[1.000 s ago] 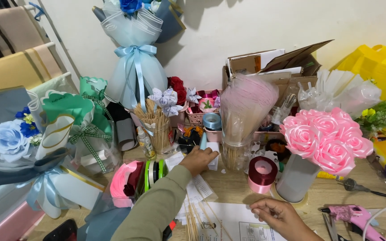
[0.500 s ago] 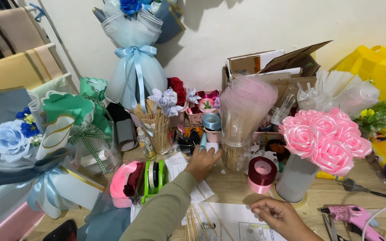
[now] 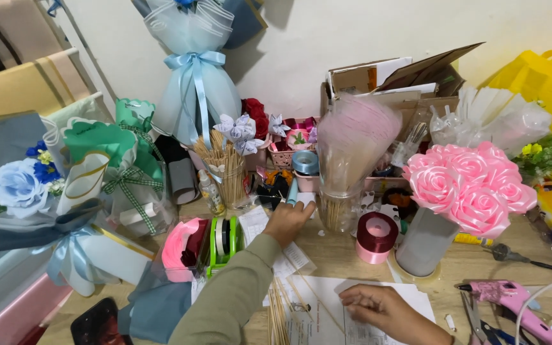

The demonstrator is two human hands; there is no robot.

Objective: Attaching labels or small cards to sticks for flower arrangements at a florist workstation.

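Head: left hand (image 3: 287,220) amid clutter.

A single head-worn camera looks down and forward from close above the cluttered desk (image 3: 346,255), facing the pale wall (image 3: 352,32) behind; both hands enter from below.

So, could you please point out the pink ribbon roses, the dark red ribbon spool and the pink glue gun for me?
pink ribbon roses (image 3: 467,185), head view, on a middle bloom.
dark red ribbon spool (image 3: 377,237), head view, on its top face.
pink glue gun (image 3: 509,297), head view, on its body.
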